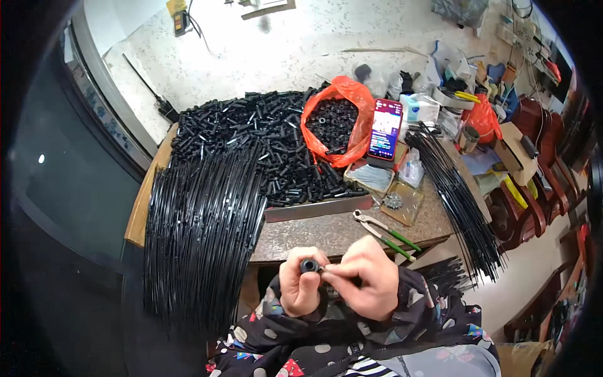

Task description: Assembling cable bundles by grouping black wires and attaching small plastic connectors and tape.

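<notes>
- left hand (298, 288) grips a black tube (304, 266)
- right hand (367, 279) pinches a tiny part (323, 268), unclear, at the tube's side
- green-handled pliers (391, 233) lie on the desk (301, 239) beyond

1. Lit phone (385, 127) propped upright ahead of me.
2. White-and-blue packet (419, 109) just right of it.
3. Red plastic bag (482, 118) further to my right, near a cardboard box (515, 151).
4. Dark red wooden furniture (548, 182), far right.
5. Yellow-and-black device (181, 22) on the pale patterned wall (301, 38) I'm facing.
</notes>
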`<state>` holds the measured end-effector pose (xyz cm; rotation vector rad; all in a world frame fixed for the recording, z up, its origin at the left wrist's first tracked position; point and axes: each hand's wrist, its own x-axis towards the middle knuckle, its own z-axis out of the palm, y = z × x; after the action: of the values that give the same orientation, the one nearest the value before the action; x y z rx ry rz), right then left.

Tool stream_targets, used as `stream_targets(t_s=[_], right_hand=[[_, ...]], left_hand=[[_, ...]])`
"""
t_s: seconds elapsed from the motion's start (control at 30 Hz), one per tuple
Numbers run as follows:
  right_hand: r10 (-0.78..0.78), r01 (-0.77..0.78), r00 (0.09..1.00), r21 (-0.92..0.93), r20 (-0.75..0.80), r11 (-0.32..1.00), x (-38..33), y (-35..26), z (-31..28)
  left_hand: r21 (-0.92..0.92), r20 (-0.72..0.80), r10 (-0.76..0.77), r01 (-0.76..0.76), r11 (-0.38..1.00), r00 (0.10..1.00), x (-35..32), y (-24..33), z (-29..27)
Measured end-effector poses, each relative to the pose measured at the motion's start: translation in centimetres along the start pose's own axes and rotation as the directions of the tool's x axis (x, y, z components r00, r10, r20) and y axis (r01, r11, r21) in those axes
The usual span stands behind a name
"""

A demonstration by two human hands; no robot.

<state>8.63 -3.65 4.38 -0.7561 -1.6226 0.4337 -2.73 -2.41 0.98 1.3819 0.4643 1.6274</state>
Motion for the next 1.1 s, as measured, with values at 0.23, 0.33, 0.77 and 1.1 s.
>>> stream_targets(t_s=[0.23,0.33,0.77,1.1], right_hand=[[0.164,-0.023,0.973,-0.636,0.164,0.771,-4.6,7.6,-4.7],[0.465,-0.036,0.871,-0.926,0.155,0.376,-8.7,10.1,-6.4],[0.143,0.050,0.900,-0.422,0.412,0.905,-3.0,2.8,-6.4],[-0.235,0.420,0.892,-0.515,0.386,0.747,-0.7,2.3,-8.0]], left_hand=[[-0.093,0.010,0.017,-0.016,0.996,1.000,0.9,1.2,-3.7],[0.282,0.213,-0.289,0.225,0.933,0.933,1.9,0.9,-2.5],[0.044,0.062,-0.239,0.237,0.971,0.969,3.3,-0.4,-2.9],[0.124,-0.085,-0.237,0.246,0.961,0.968,2.9,1.1,-1.5]])
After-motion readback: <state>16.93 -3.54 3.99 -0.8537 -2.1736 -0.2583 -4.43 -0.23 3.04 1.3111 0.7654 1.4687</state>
